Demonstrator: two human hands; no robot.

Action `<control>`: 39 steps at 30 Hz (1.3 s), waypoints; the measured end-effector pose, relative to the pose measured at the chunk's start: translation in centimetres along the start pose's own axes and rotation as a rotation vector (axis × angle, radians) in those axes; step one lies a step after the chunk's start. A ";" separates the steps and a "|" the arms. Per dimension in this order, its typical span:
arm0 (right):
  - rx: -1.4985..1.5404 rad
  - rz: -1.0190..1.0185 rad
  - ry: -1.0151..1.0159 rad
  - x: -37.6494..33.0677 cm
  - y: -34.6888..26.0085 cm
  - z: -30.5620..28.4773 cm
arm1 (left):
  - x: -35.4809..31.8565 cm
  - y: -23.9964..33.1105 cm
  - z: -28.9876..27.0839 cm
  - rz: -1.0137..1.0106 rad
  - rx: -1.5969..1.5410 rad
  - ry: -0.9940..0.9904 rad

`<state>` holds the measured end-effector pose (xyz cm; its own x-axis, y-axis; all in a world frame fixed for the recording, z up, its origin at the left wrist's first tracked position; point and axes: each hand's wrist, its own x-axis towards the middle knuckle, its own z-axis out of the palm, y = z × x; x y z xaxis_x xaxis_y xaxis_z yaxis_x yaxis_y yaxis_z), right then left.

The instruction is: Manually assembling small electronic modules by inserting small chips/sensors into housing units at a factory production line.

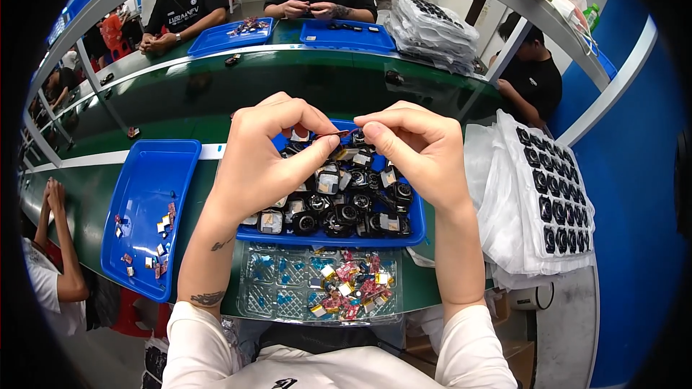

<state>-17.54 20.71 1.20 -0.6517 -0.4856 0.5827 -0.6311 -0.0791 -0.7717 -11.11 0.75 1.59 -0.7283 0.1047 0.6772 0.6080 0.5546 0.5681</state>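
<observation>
My left hand (pixel 263 151) pinches a small red circuit board (pixel 337 133) between thumb and forefinger. Close beside it, the thumb and forefinger of my right hand (pixel 427 155) are pressed together; what they hold is too small to make out. Both hands are above a blue tray (pixel 339 240) heaped with black watch cases (pixel 347 213), some with pale battery-like pieces showing. Nearer to me lies a clear plastic tray (pixel 261 304) with compartments. Its right half holds a pile of red circuit boards (pixel 351 271) with small silver batteries, and blue bits lie on its left.
A second blue tray (pixel 137 173) at the left holds several boards and batteries. White trays of black watch cases (pixel 555 194) are stacked at the right. Beyond runs a green conveyor belt (pixel 288 79) with scattered pieces. Co-workers sit across it and at both sides; metal posts frame the bench.
</observation>
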 end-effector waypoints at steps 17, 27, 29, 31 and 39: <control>-0.036 -0.046 -0.064 0.0 0.3 -0.3 | 0.0 -0.7 0.9 -0.141 -0.174 -0.029; 0.238 0.000 -0.065 0.1 0.7 0.3 | 0.1 -1.3 1.0 -0.272 -0.343 -0.114; 0.262 -0.002 -0.066 0.0 1.0 0.8 | 0.1 -1.4 1.3 -0.282 -0.358 -0.135; 0.283 -0.002 -0.065 -0.1 1.3 1.0 | 0.2 -1.5 1.4 -0.292 -0.377 -0.158; -0.840 -0.119 0.090 0.2 3.4 1.2 | 0.4 -1.4 0.0 -0.286 -0.452 -0.154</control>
<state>-19.35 19.32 -1.57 -0.5694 -0.4411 0.6937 -0.7770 0.5642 -0.2791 -12.22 0.03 1.08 -0.9016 0.1406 0.4092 0.4293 0.1730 0.8864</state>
